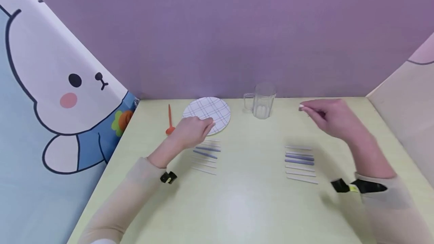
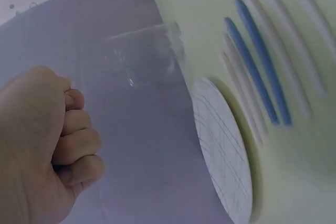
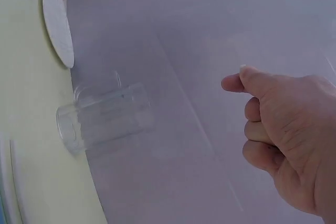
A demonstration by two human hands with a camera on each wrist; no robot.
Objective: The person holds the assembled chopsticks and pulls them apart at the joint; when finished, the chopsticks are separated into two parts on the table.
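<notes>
My left hand [image 1: 194,131] hovers above the near edge of a round white plate with a criss-cross line pattern [image 1: 217,110]; its fingers are curled and I see nothing in them. My right hand [image 1: 327,118] is raised above the table's right part, thumb and forefinger together, the other fingers curled. A pale tip at its fingertips looks like a fingernail in the right wrist view. Below the left hand lies a row of thin white and blue sticks [image 1: 207,148]. A similar row of sticks [image 1: 300,162] lies below the right hand.
A clear mug [image 1: 265,101] with a handle stands near the back edge, between the hands. To the plate's left lies an orange spoon [image 1: 170,118]. A purple backdrop [image 1: 237,37] rises behind the pale table [image 1: 244,199], and a cartoon-printed cloth [image 1: 91,112] hangs at the left.
</notes>
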